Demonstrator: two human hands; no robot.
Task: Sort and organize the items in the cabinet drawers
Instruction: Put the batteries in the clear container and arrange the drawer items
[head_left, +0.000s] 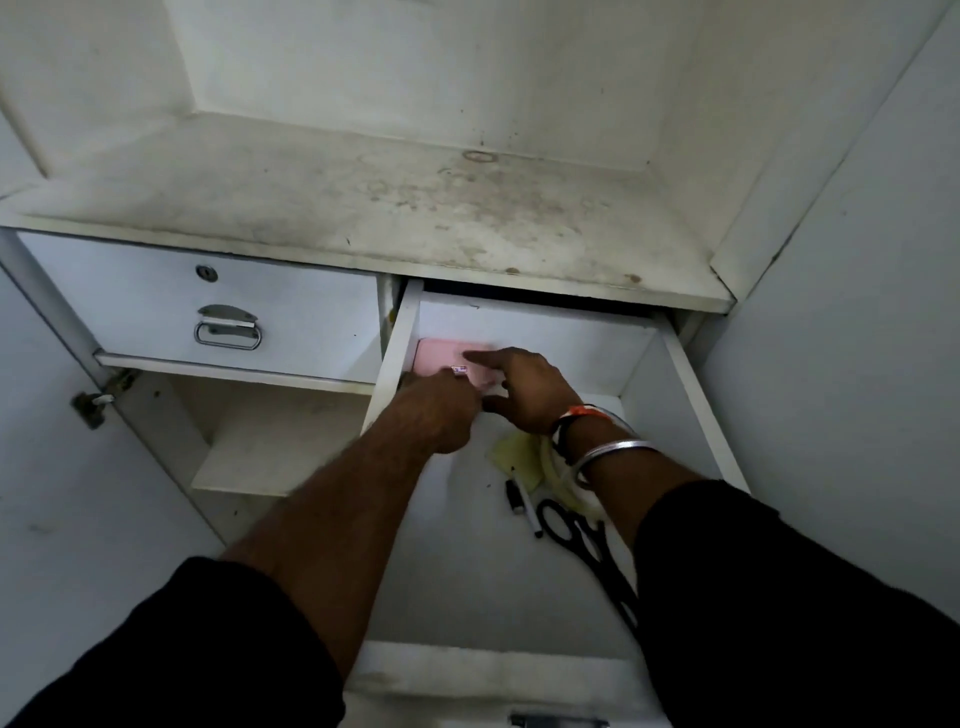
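Observation:
The right-hand white drawer (691, 395) is pulled out below the shelf. A flat pink packet (441, 356) lies in its far left corner. My left hand (441, 410) rests on the packet's near edge with fingers curled; whether it grips the packet I cannot tell. My right hand (524, 387) lies flat beside it, fingers spread and fingertips on the packet. Nearer to me in the drawer lie a yellow cloth (514, 457), a coiled pale cord (563, 483), a black marker (524, 504) and black scissors (587, 545), partly under my right forearm.
The left drawer (208, 301) is shut, with a metal handle (228, 325) and a keyhole. Under it is an open shelf compartment (275, 441). The stained cabinet shelf (389, 197) lies above the drawers. White cabinet walls and doors close in both sides.

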